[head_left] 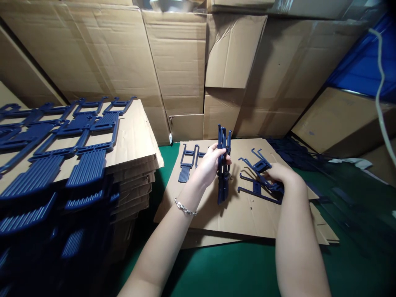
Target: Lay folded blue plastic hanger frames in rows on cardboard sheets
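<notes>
My left hand (212, 165), with a chain bracelet on the wrist, is closed around several dark blue plastic frames (223, 181) held upright, side by side, over the cardboard sheet (235, 222). To the right, my right hand (275, 173) is closed on a dark blue frame (261, 166) tilted above the sheet; its fingertips are partly hidden behind the part and the hand. Another blue frame (256, 188) lies just below it. Left of my left hand, a ribbed frame (184, 173) lies flat on the cardboard, with one more partly hidden behind my hand.
At the left stands a tall stack of cardboard layers (136, 161) with blue frames between and on top. Cardboard boxes (176, 62) wall the back. More blue parts (287, 152) lie at the right on the green surface (222, 272).
</notes>
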### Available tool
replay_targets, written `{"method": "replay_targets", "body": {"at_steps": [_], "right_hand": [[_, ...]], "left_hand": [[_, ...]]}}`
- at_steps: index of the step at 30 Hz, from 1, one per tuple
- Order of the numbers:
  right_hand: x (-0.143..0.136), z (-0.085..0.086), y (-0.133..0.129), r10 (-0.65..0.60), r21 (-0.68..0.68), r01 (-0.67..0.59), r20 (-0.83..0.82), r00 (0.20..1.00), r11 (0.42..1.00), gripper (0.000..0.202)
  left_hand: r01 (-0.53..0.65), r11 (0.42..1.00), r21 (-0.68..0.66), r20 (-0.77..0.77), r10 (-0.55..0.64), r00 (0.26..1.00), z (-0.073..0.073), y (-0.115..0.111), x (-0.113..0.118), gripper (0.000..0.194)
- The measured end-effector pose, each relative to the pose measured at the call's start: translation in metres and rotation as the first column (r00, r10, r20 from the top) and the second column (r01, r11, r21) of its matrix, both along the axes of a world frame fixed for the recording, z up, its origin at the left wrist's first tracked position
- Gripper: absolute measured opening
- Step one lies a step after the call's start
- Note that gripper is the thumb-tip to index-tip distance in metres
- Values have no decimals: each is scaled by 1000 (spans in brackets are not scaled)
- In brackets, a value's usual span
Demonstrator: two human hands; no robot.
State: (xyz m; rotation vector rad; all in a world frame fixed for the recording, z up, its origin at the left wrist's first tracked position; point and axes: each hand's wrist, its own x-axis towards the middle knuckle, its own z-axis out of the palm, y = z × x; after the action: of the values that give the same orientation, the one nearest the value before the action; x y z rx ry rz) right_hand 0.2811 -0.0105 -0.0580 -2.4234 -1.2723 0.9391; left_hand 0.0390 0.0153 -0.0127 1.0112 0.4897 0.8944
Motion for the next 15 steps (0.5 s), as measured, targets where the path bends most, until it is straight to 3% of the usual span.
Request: {"method": "replay_targets", "body": {"at_steps": [6, 9, 12, 15], "right_hand": [[-5, 12, -6, 140, -14, -141, 256, 957, 990, 14], [0, 15, -9, 84, -10, -84, 157, 984, 996, 16], [0, 13, -9, 42, -143, -37, 29, 999, 989, 20], [-5, 11, -7, 52, -206, -45, 26, 998, 977, 18]], "left_hand": [[7, 1000, 25, 11, -7, 1000, -2, 2, 0, 25], [1, 1000, 23, -15, 0, 1000, -2, 3, -1, 26], [17, 999, 32, 14, -17, 1000, -1, 2, -1, 26], [21, 999, 27, 26, -22, 999, 0, 1, -1, 26]]}}
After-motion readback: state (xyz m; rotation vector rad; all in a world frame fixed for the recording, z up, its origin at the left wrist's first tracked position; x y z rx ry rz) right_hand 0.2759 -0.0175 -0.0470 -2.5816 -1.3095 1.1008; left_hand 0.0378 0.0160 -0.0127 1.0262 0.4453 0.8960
